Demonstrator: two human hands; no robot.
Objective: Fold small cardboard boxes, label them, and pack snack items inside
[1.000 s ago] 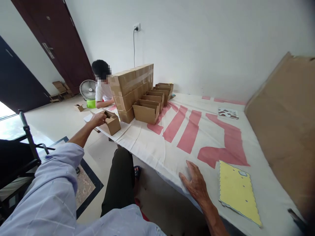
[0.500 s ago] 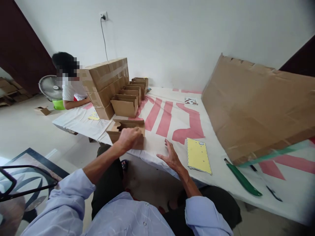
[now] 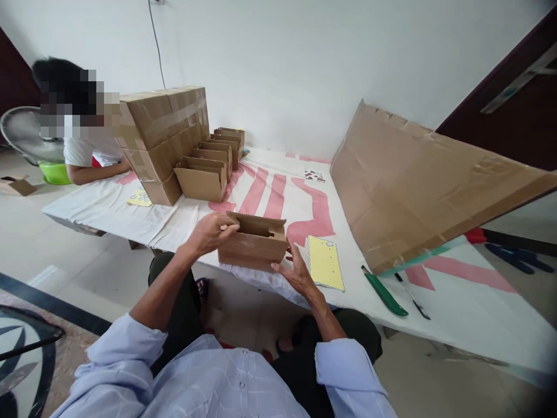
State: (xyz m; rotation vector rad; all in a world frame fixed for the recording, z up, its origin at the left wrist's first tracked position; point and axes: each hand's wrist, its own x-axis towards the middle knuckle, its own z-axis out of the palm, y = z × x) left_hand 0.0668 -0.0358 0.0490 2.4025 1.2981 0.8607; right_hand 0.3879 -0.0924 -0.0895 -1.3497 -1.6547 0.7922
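Box [image 3: 255,251] now nearer cloth's [image 3: 265,194] front edge, white wall [image 3: 282,69] behind.

No legible text, label, brand or number found. The red strokes [image 3: 261,194] on the white cloth [image 3: 108,203] over the table are large and partly covered, not readable as letters. The printed card [image 3: 314,175] near the wall is too small to make out. The open cardboard box [image 3: 252,247] and stacked cartons [image 3: 161,130] show plain brown faces.
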